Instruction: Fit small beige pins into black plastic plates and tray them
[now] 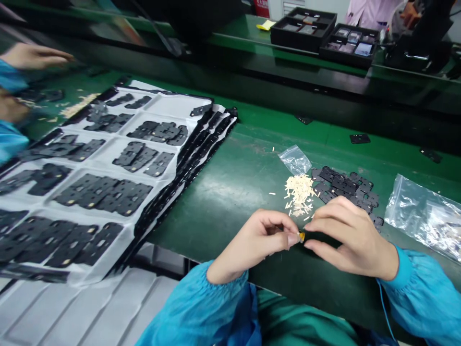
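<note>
Pinched by the bare left hand [264,235] over a smooth green tabletop [205,192], a tiny amber-yellow piece [301,236] could scatter among small cream-coloured strips [300,190] if the right hand [351,235], fingers parted just beside it, knocks it loose.

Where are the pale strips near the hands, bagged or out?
Out: the pale strips lie heaped and scattered on the green table, beside the small clear bag.
</note>
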Action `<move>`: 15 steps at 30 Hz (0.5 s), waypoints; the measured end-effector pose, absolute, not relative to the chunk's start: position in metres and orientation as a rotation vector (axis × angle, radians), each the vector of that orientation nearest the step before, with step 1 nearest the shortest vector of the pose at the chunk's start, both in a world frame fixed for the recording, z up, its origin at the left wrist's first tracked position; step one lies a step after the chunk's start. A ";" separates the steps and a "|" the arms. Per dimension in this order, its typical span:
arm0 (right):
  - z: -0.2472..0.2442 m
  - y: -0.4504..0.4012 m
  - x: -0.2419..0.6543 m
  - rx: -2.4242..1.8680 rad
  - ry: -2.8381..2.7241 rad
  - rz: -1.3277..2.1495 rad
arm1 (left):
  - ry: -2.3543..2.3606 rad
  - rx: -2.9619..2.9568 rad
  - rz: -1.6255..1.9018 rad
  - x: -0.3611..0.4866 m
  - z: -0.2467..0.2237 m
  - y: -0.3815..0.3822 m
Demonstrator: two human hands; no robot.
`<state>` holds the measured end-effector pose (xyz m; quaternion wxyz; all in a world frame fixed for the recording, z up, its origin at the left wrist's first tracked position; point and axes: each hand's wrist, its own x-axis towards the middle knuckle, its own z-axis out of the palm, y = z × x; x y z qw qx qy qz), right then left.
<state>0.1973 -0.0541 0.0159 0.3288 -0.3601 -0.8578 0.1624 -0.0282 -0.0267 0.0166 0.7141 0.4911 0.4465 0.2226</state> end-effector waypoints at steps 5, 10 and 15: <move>0.013 -0.053 0.193 -0.847 -2.247 0.309 | 0.976 1.060 0.441 -0.025 0.014 -0.028; 0.013 -0.052 0.188 -0.881 -2.281 0.391 | 1.041 1.083 0.359 -0.027 0.013 -0.024; 0.028 -0.032 0.234 -1.221 -2.050 0.465 | 1.160 1.132 0.353 -0.039 0.002 -0.018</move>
